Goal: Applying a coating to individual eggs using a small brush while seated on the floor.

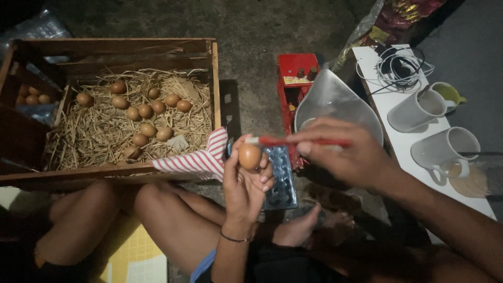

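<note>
My left hand (243,183) holds a brown egg (249,156) up between its fingertips, over a blue plastic egg tray (280,181) on the ground. My right hand (346,149) grips a red pen (293,141) lying level, its white tip touching the top of the egg. To the left stands a wooden crate (157,50) lined with straw, with several brown eggs (149,112) lying in it. A red-and-white striped cloth (201,157) hangs over the crate's near right corner, beside my left hand.
A red scale (293,71) with a clear bowl (335,97) stands behind my right hand. On a white shelf (390,102) at the right are two white mugs (419,107), a coiled cable (401,65) and a small green cup (448,93). My bare legs are below.
</note>
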